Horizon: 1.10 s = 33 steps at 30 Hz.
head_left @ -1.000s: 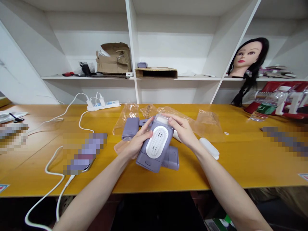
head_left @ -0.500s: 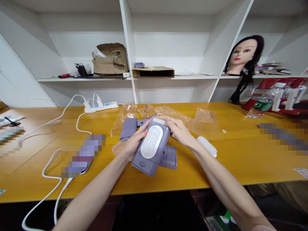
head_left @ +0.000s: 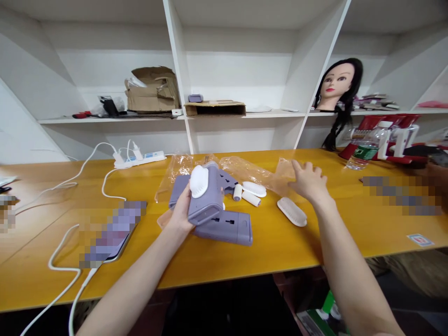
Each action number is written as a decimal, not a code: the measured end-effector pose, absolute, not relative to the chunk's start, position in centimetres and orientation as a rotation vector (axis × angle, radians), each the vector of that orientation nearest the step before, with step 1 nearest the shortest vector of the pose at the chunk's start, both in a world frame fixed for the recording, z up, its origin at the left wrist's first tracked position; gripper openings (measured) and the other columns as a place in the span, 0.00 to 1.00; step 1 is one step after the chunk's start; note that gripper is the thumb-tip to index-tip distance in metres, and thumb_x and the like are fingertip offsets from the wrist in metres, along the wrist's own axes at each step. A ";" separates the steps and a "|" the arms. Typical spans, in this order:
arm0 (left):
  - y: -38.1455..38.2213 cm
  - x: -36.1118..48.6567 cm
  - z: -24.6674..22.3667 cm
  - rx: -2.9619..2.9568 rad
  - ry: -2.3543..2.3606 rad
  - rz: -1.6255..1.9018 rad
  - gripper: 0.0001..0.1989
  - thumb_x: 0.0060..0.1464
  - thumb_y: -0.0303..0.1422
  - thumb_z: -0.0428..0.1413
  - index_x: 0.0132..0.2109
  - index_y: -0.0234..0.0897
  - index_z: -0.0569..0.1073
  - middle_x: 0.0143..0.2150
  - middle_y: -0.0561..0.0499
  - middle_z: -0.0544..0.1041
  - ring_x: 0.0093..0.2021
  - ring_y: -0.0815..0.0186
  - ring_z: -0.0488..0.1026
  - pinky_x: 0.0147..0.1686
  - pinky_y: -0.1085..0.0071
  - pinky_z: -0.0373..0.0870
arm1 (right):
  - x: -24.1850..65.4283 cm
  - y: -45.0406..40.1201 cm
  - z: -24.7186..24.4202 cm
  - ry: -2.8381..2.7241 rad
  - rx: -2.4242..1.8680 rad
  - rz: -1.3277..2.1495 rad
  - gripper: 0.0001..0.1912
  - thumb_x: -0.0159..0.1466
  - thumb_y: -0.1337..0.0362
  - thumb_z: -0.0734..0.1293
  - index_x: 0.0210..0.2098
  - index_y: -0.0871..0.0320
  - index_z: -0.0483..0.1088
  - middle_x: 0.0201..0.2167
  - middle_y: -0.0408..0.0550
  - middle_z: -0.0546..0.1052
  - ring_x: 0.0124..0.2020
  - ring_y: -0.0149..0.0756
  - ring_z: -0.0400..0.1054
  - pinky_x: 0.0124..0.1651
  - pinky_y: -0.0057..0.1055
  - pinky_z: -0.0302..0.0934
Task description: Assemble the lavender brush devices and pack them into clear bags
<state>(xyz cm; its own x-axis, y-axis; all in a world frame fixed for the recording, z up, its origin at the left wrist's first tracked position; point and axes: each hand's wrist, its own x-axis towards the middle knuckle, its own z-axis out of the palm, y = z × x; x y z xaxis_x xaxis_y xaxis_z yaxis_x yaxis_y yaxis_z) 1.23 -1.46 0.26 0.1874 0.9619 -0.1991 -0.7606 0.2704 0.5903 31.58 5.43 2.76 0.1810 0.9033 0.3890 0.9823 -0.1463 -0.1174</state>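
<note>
My left hand (head_left: 184, 207) is wrapped round a purple plastic case (head_left: 207, 198), tilted above the table, with a white oval toothed piece (head_left: 199, 181) on its side. To the right, my right hand (head_left: 310, 181) reaches out with fingers spread, holding nothing. Close to it lie a loose white oval piece (head_left: 292, 212) and clear plastic wrapping (head_left: 285, 169). Beneath the held case rests a flat purple panel (head_left: 233, 227) with dark slots. Two small white rollers (head_left: 251, 199) and another white oval piece (head_left: 254, 188) lie between my hands.
On the left, a phone (head_left: 114, 233) is connected to a white cable (head_left: 84, 284). Farther back are a power strip (head_left: 140, 159) and open white shelves (head_left: 241, 70). A water bottle (head_left: 366, 147) stands at the right, below a mannequin head (head_left: 338, 86).
My right hand has left the purple case and moved right, opening its fingers. My left hand keeps the case, now turned differently. The view has shifted slightly right, showing the rollers and oval pieces.
</note>
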 end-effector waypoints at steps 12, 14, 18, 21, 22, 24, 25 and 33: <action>-3.1 1.0 -0.1 0.785 0.575 1.145 0.35 0.43 0.26 0.54 0.61 0.34 0.62 0.47 0.44 0.77 0.44 0.53 0.75 0.48 0.57 0.69 | 32.0 6.8 2.0 -1.437 -1.749 -0.794 0.18 0.62 0.67 0.55 0.39 0.63 0.75 0.34 0.58 0.73 0.31 0.40 0.66 0.30 0.32 0.54; -3.3 1.2 -0.3 0.875 0.562 1.115 0.35 0.42 0.28 0.56 0.61 0.36 0.63 0.48 0.45 0.77 0.46 0.52 0.74 0.48 0.59 0.69 | 30.0 6.2 2.2 -1.499 -1.617 -0.825 0.17 0.60 0.70 0.55 0.40 0.62 0.73 0.34 0.56 0.74 0.29 0.38 0.66 0.28 0.31 0.52; -3.4 1.5 -0.6 0.975 0.551 1.012 0.30 0.45 0.34 0.58 0.58 0.38 0.68 0.51 0.46 0.75 0.49 0.53 0.72 0.46 0.64 0.67 | 26.1 5.3 2.3 -1.678 -1.573 -0.688 0.13 0.58 0.70 0.57 0.33 0.60 0.74 0.28 0.53 0.76 0.25 0.37 0.66 0.26 0.30 0.48; -3.5 1.8 -0.3 1.032 0.624 0.932 0.28 0.45 0.35 0.59 0.56 0.38 0.71 0.51 0.46 0.75 0.49 0.55 0.71 0.44 0.68 0.65 | 24.5 4.8 2.7 -1.743 -1.589 -0.476 0.12 0.58 0.66 0.59 0.31 0.58 0.75 0.26 0.52 0.77 0.25 0.38 0.68 0.27 0.30 0.51; -3.6 1.9 -0.2 1.050 0.663 0.917 0.28 0.44 0.35 0.59 0.55 0.38 0.71 0.51 0.46 0.76 0.49 0.56 0.71 0.44 0.68 0.64 | 24.3 4.7 2.9 -1.744 -1.584 -0.416 0.12 0.58 0.65 0.60 0.32 0.57 0.75 0.26 0.51 0.77 0.26 0.39 0.68 0.28 0.30 0.52; -3.6 2.0 -0.1 1.062 0.761 0.914 0.28 0.44 0.35 0.59 0.55 0.37 0.71 0.49 0.46 0.76 0.49 0.56 0.71 0.44 0.69 0.63 | 24.2 4.4 3.3 -1.753 -1.554 -0.335 0.11 0.58 0.64 0.61 0.32 0.57 0.76 0.25 0.50 0.77 0.27 0.40 0.70 0.29 0.31 0.54; -3.5 2.0 0.0 1.059 0.810 0.919 0.28 0.45 0.35 0.59 0.55 0.37 0.71 0.49 0.46 0.76 0.49 0.57 0.71 0.43 0.69 0.63 | 24.2 4.2 3.4 -1.767 -1.531 -0.309 0.11 0.57 0.64 0.61 0.32 0.57 0.76 0.24 0.49 0.77 0.27 0.39 0.70 0.30 0.31 0.54; -2.9 1.4 -0.9 0.958 0.926 0.915 0.34 0.45 0.35 0.59 0.60 0.39 0.64 0.46 0.47 0.77 0.42 0.58 0.73 0.41 0.68 0.64 | 23.3 2.5 3.7 -1.854 -1.342 -0.398 0.11 0.60 0.64 0.60 0.27 0.58 0.73 0.24 0.49 0.75 0.25 0.35 0.67 0.29 0.29 0.52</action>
<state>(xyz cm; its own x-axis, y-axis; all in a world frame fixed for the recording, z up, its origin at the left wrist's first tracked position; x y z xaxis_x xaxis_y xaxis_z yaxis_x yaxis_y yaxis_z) 1.43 -2.91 -0.86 0.3218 0.9205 -0.2218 -0.2103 0.2979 0.9311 23.28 2.46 3.66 -0.1215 0.6511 0.7492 0.9012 0.3888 -0.1917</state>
